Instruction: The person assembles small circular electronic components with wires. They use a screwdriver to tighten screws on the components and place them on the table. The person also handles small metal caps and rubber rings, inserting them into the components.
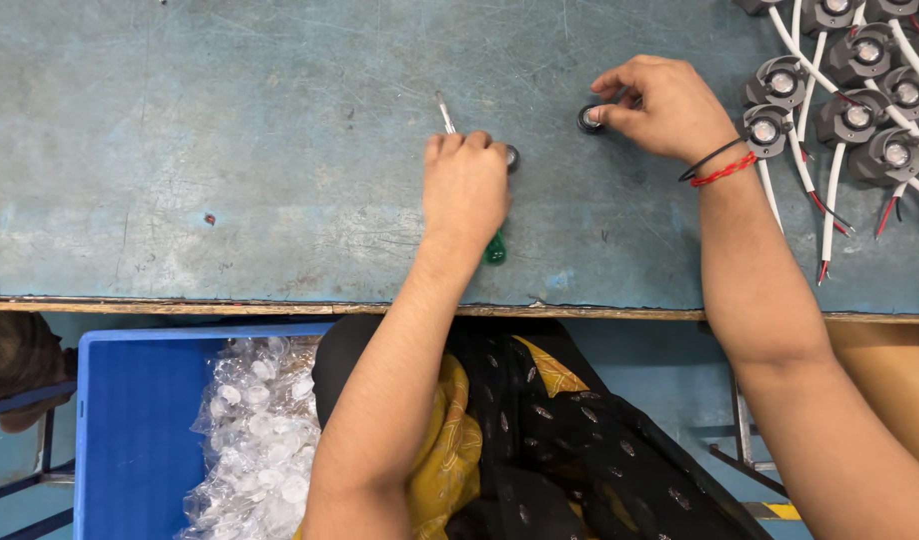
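My left hand [465, 185] rests on the worn teal bench [229, 150], closed around a screwdriver whose metal shaft [445, 113] sticks out past the fingers and whose green handle end [495, 250] shows below the wrist. A small round dark part [512, 157] lies at its fingertips. My right hand [659, 105] pinches another small round dark ring-shaped part [589, 119] on the bench top between thumb and fingers. A black and red thread band sits on that wrist.
A heap of several grey round lamp housings with white wires [859, 90] lies at the bench's right end. Below the bench edge on the left stands a blue crate [129, 420] holding a bag of clear plastic lenses [259, 440].
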`<state>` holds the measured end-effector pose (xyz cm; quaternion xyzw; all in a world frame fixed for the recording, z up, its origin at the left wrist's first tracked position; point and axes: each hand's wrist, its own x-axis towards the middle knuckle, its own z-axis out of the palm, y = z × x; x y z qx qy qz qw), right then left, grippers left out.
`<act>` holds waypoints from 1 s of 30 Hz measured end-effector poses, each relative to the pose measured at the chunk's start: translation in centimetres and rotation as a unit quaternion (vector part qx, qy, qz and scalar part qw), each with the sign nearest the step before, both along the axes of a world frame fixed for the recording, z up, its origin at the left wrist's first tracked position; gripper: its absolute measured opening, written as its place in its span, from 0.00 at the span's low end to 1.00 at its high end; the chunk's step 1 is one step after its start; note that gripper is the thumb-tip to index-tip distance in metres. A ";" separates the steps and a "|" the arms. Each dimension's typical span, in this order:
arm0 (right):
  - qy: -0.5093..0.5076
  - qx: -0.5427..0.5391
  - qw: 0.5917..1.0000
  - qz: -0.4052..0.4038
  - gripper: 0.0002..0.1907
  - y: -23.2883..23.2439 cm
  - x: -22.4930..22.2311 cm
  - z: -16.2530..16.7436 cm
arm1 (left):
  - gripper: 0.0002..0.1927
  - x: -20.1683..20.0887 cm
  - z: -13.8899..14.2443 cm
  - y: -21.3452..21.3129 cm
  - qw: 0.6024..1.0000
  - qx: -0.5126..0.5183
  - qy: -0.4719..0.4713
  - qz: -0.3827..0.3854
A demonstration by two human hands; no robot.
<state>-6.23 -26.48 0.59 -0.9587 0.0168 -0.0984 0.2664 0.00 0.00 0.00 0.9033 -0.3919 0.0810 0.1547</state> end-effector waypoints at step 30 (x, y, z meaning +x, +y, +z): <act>0.029 -0.075 0.996 0.037 0.19 -7.3 2.0 -0.5 | 0.04 2.7 -0.2 -7.0 0.997 -0.046 -0.038 0.041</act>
